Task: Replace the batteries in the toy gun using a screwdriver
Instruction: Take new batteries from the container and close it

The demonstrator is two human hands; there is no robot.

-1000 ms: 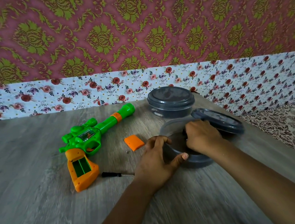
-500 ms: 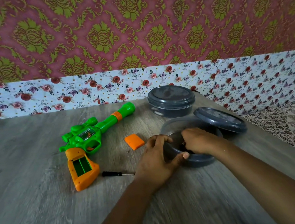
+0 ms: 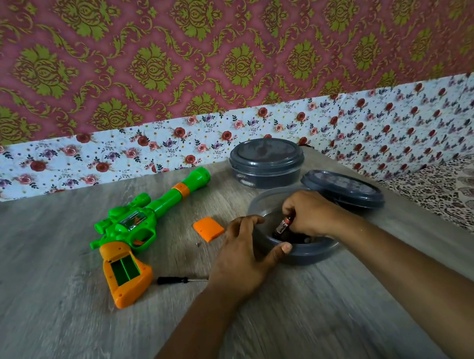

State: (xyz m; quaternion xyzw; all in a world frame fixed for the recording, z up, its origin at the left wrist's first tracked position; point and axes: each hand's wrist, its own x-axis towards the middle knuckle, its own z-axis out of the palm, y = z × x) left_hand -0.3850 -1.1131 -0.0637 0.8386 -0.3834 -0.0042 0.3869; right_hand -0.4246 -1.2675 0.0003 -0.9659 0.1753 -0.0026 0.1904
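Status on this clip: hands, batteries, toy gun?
Left hand grips open grey tub. Right hand pinches dark battery. Green-orange toy gun compartment empty. Nothing obstructing.

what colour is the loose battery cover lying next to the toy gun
Orange; the battery cover shows clearly in the head view.

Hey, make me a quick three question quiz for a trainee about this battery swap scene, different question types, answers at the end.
1. True or false: the orange cover is fitted on the toy gun.
2. Multiple choice: the right hand pinches A) the screwdriver B) a battery C) the loose lid.
3. Fill in: the left hand grips the rim of the open ____.

Key:
1. False: it lies on the table, and the grip compartment is open.
2. B.
3. Container; the other container behind it is lidded.
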